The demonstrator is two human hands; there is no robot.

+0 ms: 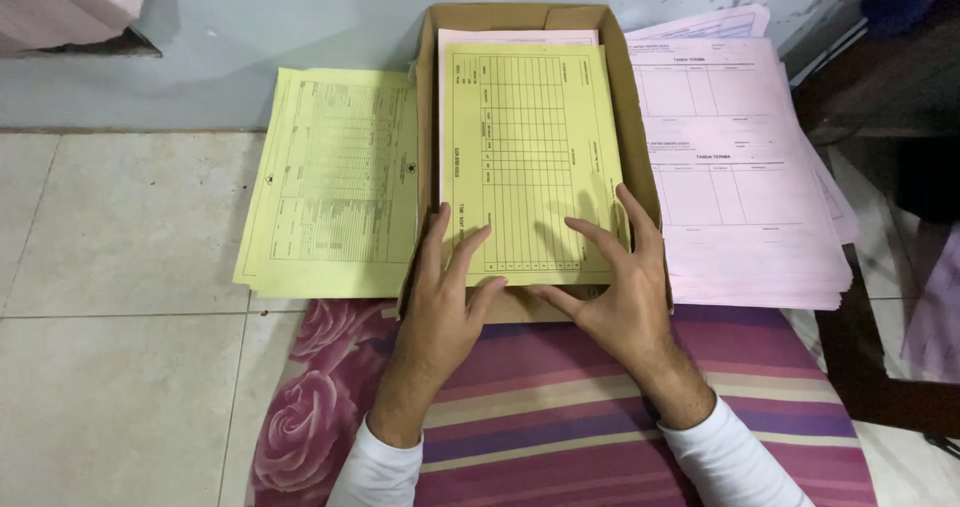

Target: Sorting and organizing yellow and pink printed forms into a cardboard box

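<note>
pink forms beside rose-patterned striped cloth.

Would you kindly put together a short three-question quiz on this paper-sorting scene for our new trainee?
1. True or false: the yellow form under both hands lies inside the cardboard box.
2. Which colour is the paper stack to the right of the box? A) green B) pink C) blue
3. Fill in: the left hand and the right hand rest on the form's ____ edge, the one nearest the person.

Key
1. True; a pink sheet shows behind it in the box.
2. B; the yellow stack sits on the left, on the tiled floor.
3. Bottom.
</note>
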